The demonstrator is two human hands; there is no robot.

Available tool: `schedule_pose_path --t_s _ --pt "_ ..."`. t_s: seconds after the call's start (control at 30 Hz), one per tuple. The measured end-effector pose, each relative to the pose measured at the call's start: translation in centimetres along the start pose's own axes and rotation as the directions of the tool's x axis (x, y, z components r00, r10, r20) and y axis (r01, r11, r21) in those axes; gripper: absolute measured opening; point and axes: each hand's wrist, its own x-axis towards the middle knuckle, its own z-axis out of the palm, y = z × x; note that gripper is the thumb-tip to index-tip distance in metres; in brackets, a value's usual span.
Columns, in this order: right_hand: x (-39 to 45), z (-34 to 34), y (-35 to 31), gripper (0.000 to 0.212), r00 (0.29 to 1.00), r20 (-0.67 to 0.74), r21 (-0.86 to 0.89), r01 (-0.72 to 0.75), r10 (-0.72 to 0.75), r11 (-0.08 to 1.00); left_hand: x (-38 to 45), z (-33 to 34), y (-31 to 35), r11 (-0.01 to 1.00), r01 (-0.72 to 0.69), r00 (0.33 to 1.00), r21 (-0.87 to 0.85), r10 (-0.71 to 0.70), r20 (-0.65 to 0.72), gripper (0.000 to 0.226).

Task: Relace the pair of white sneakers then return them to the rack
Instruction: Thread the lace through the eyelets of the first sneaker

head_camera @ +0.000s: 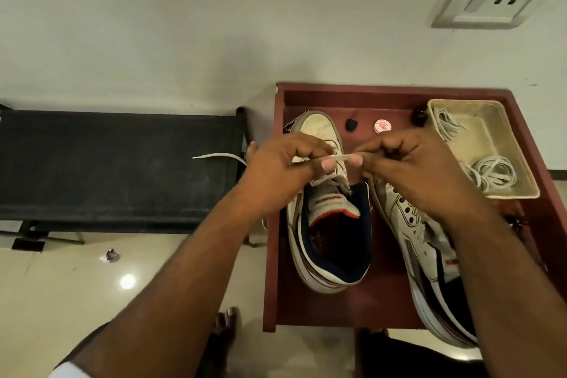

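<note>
Right now both forearms reach forward from the bottom of the view and meet over the red table (386, 310), wrists raised a little above the shoes. The left hand (276, 175) has its fingers curled, thumb and forefinger pinching a white lace (337, 157); the right hand (411, 169) mirrors it, pinching the same short stretch from the other side, so the lace runs taut between the two thumbs. The lace's loose end (214, 156) trails out to the left, over the black bench (116, 163).

Below the hands, the left sneaker (325, 242) stands upright with its tongue showing and only a little lacing at the front; the right sneaker (429, 255) lies tilted on its side, eyelets bare. Both sit on the table, not on any rack.

The step seems to be readying the lace for threading. Doing it well likely means flattening any twist, keeping the tip firm between the fingertips, and drawing both halves to even length before feeding the next eyelet.

Farther back, a cream tray (491, 120) holds more coiled laces (491, 172).
</note>
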Motion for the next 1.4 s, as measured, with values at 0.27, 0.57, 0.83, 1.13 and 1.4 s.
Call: schedule_pose_path --t_s 0.27,0.57,0.83,1.13,1.4 --pt "0.4 1.8 0.8 0.006 1.000 -0.005 -0.130 -0.020 0.020 0.991 -0.2 0.5 0.6 0.999 0.053 0.998 0.003 -0.053 -0.028 0.038" --pt "0.4 1.3 0.9 0.020 0.935 0.078 -0.096 -0.340 0.347 0.936 -1.1 2.3 2.5 0.961 0.229 0.943 0.157 -0.178 -0.283 0.009" --pt "0.4 2.0 0.7 0.024 0.932 -0.007 -0.144 -0.360 0.362 0.922 -1.4 3.7 3.2 0.823 0.357 0.932 0.443 -0.283 -0.226 0.022" --pt "0.5 2.2 1.1 0.025 0.880 -0.055 0.084 -0.467 0.472 0.880 -1.4 3.2 3.4 0.839 0.336 0.942 0.428 -0.295 -0.161 0.016" --pt "0.4 2.2 1.3 0.022 0.872 -0.039 0.174 -0.474 0.487 0.863 -1.2 3.2 3.3 0.792 0.323 0.944 0.517 -0.304 -0.124 0.017"
